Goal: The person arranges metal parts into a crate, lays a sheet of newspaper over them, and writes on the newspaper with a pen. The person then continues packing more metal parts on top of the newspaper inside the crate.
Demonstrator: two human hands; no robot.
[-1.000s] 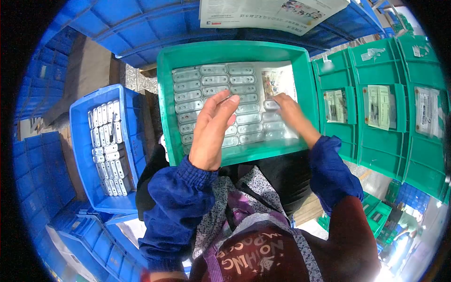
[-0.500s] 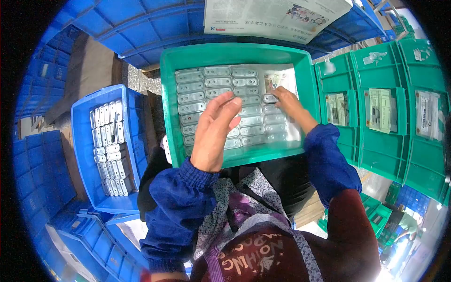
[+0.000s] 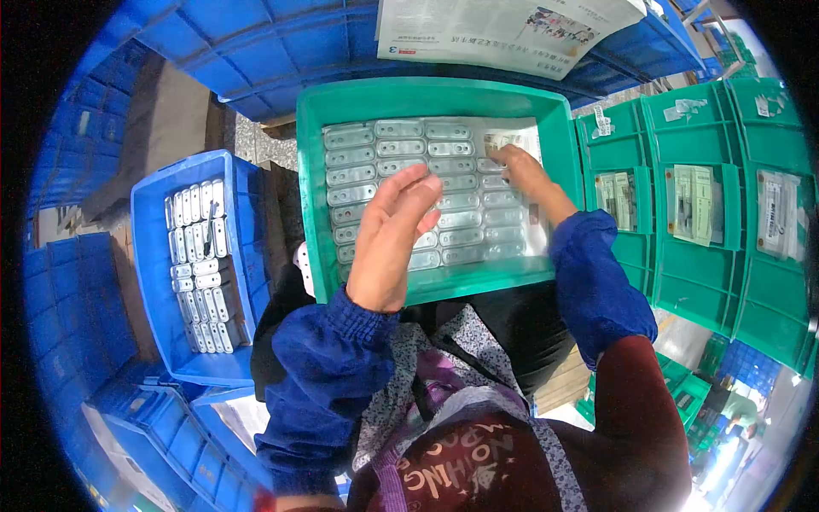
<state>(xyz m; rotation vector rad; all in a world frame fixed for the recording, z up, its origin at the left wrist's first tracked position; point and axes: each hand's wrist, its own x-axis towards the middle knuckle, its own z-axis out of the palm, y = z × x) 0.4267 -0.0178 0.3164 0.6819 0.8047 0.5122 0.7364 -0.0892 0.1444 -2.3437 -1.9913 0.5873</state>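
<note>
Rows of oblong silver metal pieces with rounded ends and small holes lie flat in a green bin. My right hand is at the top of the rightmost column, its fingers closed at the end of one metal piece and partly covering it. Over the middle columns hangs my left hand, its fingers loosely bent and apart, with nothing visible in it. It hides some pieces below.
Left of me stands a blue bin with more metal pieces and a dark pen-like stick. Paper lines the green bin. Newspaper lies on blue crates at the back. Green crates stand on the right.
My right hand has moved slightly away from me, to the top end of the rightmost column. My left hand stays nearly still. The view has shifted slightly.
</note>
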